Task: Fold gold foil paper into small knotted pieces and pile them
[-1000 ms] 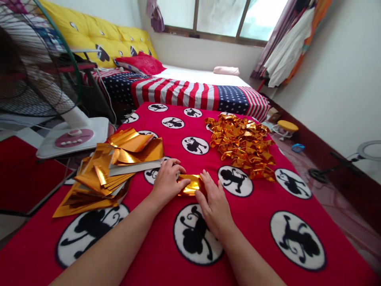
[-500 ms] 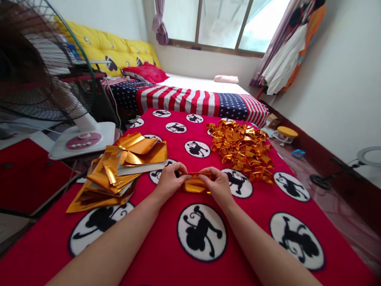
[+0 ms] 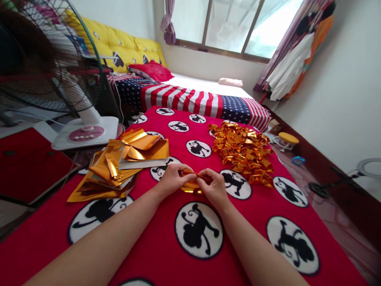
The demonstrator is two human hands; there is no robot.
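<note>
A sheet of gold foil paper [image 3: 190, 186], partly folded, is held between my two hands just above the red cloth. My left hand [image 3: 173, 178] pinches its left part with thumb and fingers. At its right part my right hand [image 3: 212, 184] is closed on the same sheet, thumb near the upper folded edge. The two thumbs almost meet in the middle. Left of my hands lies a loose stack of flat gold foil sheets [image 3: 114, 171], some showing a grey back. To the right is a heap of folded gold foil pieces [image 3: 242, 149].
A red cloth with monkey prints [image 3: 149, 242] covers the table. An electric fan [image 3: 89, 131] stands at the left edge. Beyond the table is a bed [image 3: 190, 99]. A yellow stool [image 3: 288, 138] and a ring-light stand [image 3: 336, 178] are on the floor at right.
My thumbs have moved closer together along the foil sheet, and my right hand has curled more over it. The camera view has shifted slightly.
</note>
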